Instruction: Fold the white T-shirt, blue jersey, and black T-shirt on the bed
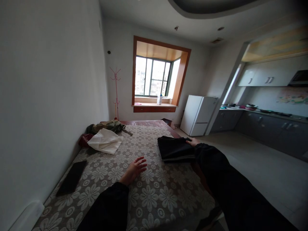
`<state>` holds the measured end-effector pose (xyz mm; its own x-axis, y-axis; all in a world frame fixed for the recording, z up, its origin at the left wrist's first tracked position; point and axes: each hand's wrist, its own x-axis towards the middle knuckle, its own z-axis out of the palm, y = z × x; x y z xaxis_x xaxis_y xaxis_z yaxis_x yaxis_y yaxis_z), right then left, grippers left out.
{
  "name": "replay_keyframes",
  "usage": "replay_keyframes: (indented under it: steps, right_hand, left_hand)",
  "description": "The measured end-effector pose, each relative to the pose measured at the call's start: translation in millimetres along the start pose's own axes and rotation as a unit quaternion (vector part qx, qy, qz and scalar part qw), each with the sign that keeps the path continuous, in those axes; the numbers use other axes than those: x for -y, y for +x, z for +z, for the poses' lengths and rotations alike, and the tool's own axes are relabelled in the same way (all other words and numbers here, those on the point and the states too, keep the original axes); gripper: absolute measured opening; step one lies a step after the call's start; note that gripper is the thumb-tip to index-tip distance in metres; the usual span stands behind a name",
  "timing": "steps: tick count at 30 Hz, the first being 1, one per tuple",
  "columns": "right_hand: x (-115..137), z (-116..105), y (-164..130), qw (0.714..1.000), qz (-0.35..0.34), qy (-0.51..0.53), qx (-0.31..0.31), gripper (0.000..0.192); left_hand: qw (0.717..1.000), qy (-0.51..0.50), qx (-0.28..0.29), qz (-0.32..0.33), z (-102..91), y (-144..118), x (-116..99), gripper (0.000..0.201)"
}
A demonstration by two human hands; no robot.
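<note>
My left hand (pixel 134 169) hovers open over the floral lace cloth (pixel 154 192) that covers the table, fingers spread, holding nothing. My right hand (pixel 192 141) rests on the far right edge of a folded black garment (pixel 174 148) lying on the cloth near the table's right side. Whether the fingers grip the garment or only touch it is hard to tell, since the sleeve hides most of the hand.
A white cloth (pixel 106 140), a green bag (pixel 109 125) and a dark red item (pixel 84 139) lie at the table's far left. A flat black object (pixel 71 178) lies near the wall. Beyond are a white fridge (pixel 198 115), kitchen counter (pixel 264 123), window (pixel 154 78) and pink coat stand (pixel 116 93).
</note>
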<state>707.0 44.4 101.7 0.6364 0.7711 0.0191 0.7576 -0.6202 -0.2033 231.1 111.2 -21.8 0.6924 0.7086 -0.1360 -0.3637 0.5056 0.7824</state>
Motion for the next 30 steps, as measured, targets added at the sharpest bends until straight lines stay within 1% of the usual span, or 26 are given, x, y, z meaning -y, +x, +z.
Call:
replay_keyframes:
  steps: [5, 7, 10, 12, 15, 18, 20, 22, 24, 26, 28, 30]
  right_hand:
    - [2, 9, -17, 0.999, 0.003, -0.023, -0.039, 0.030]
    - [4, 9, -26, 0.998, 0.002, -0.034, -0.054, 0.031]
    - [11, 5, -40, 0.995, -0.010, -0.058, -0.084, 0.036]
    - [22, 3, -47, 0.990, -0.047, -0.077, -0.112, 0.044]
    - [50, 5, -53, 0.977, -0.138, -0.092, -0.131, 0.055]
    - [85, 18, -51, 0.967, -0.208, -0.093, -0.114, 0.053]
    - [103, 34, -47, 0.966, -0.222, -0.089, -0.097, 0.053]
    - [114, 54, -46, 0.970, -0.212, -0.087, -0.079, 0.055]
    - [117, 72, -45, 0.975, -0.194, -0.088, -0.058, 0.058]
    - [115, 87, -43, 0.979, -0.180, -0.091, -0.036, 0.062]
    - [110, 96, -40, 0.980, -0.173, -0.096, -0.017, 0.066]
    - [107, 98, -36, 0.980, -0.172, -0.102, -0.002, 0.067]
  left_hand:
    - [1.000, -0.003, 0.000, -0.001, 1.5, -2, -1, 0.042]
    - [1.000, -0.004, -0.001, -0.001, 2.3, -3, -1, 0.042]
    - [1.000, -0.004, -0.006, 0.000, 3.6, -3, -2, 0.041]
    - [1.000, -0.003, -0.007, 0.001, 4.6, -3, -2, 0.041]
    - [1.000, -0.003, -0.004, 0.000, 6.0, -4, -2, 0.039]
    - [1.000, -0.002, -0.002, 0.002, 6.7, -5, -3, 0.037]
    - [1.000, -0.002, -0.004, 0.006, 6.6, -6, -2, 0.037]
    - [1.000, -0.001, -0.006, 0.009, 5.9, -6, -2, 0.037]
    - [1.000, 0.001, -0.010, 0.012, 4.8, -5, -1, 0.038]
    - [1.000, 0.003, -0.013, 0.013, 3.6, -5, -1, 0.041]
    - [1.000, 0.005, -0.015, 0.013, 2.8, -4, -1, 0.041]
    - [1.000, 0.007, -0.013, 0.011, 2.6, -4, -1, 0.040]
